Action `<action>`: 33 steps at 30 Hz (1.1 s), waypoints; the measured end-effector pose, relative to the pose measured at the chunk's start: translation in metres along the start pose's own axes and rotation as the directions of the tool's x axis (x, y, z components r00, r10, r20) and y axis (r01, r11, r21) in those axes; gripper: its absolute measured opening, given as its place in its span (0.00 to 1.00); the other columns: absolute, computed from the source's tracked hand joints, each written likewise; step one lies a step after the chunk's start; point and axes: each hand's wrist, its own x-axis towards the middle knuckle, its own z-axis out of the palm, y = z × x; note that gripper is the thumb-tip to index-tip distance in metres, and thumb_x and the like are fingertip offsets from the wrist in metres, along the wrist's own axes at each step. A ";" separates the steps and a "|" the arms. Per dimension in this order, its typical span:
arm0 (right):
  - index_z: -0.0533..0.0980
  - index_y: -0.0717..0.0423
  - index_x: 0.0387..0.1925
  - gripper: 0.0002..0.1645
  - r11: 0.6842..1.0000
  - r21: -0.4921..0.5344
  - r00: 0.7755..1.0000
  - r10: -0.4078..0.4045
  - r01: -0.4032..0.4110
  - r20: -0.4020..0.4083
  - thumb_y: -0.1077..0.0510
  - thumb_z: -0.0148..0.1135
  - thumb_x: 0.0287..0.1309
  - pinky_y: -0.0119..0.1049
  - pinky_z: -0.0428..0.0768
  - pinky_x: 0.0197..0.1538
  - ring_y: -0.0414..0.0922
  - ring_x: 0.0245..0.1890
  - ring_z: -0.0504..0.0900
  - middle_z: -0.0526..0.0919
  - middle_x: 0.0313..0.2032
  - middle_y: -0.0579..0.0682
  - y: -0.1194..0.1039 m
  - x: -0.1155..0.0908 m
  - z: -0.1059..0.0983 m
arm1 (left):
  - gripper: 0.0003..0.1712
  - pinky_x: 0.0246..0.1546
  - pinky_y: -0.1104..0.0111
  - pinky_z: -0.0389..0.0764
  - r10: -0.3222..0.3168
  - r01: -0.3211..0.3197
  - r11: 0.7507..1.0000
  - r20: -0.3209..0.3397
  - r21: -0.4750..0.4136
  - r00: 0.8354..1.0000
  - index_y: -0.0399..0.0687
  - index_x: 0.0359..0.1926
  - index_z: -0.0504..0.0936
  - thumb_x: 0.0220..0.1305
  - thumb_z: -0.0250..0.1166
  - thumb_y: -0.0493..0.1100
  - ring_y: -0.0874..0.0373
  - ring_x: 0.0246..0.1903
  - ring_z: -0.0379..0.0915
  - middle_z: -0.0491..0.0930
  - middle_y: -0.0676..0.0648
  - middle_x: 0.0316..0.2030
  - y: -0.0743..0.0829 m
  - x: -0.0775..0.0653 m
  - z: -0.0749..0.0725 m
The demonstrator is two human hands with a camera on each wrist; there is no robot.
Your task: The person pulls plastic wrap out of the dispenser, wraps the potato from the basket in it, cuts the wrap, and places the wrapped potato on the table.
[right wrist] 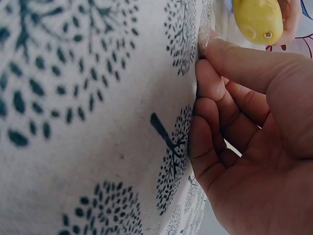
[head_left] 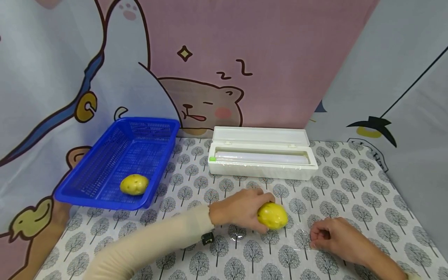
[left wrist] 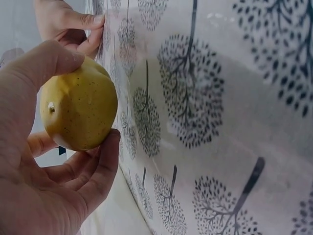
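My left hand (head_left: 241, 210) grips a shiny yellow potato (head_left: 273, 216), low over the tree-print tablecloth. In the left wrist view the thumb lies across the potato's top and the fingers curl round its other side. Thin clear plastic wrap (head_left: 297, 243) lies on the cloth, showing mainly by its glints. To the right, my right hand (head_left: 341, 239) rests at the cloth with thumb and forefinger pinching the wrap's edge; a crinkle of film (right wrist: 204, 40) shows by the thumb tip in the right wrist view. Its other fingers are curled.
A blue plastic basket (head_left: 99, 202) stands at the left with another yellow potato (head_left: 134, 184) inside. Toward the back is a long white dispenser box (head_left: 262, 170), lid raised, holding a roll of film (head_left: 262, 157). A cartoon-printed curtain (head_left: 280, 70) hangs behind the table.
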 end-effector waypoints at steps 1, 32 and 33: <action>0.82 0.34 0.28 0.15 1.000 0.002 1.000 0.001 -0.001 0.001 0.53 0.84 0.58 0.29 0.71 0.25 0.29 0.23 0.70 0.75 0.23 0.30 0.000 0.000 0.000 | 0.40 0.40 0.82 0.76 0.000 0.000 1.000 0.001 0.007 1.000 0.48 0.67 0.81 0.57 0.84 0.56 0.70 0.40 0.73 0.82 0.52 0.47 0.001 -0.001 0.001; 0.81 0.35 0.28 0.16 1.000 -0.006 1.000 0.014 -0.014 0.008 0.54 0.84 0.58 0.29 0.71 0.25 0.29 0.23 0.71 0.76 0.23 0.29 0.001 0.001 0.000 | 0.39 0.35 0.85 0.74 -0.031 0.031 0.999 -0.009 0.023 0.999 0.48 0.65 0.82 0.57 0.84 0.58 0.71 0.37 0.72 0.83 0.53 0.45 -0.002 -0.008 0.011; 0.81 0.35 0.28 0.16 1.000 -0.010 1.000 0.017 -0.017 0.008 0.54 0.84 0.58 0.29 0.72 0.25 0.29 0.23 0.71 0.76 0.23 0.29 0.000 0.001 0.000 | 0.39 0.35 0.85 0.74 -0.031 0.032 0.999 -0.012 0.019 0.999 0.48 0.65 0.82 0.57 0.84 0.58 0.71 0.37 0.72 0.83 0.53 0.45 -0.002 -0.008 0.011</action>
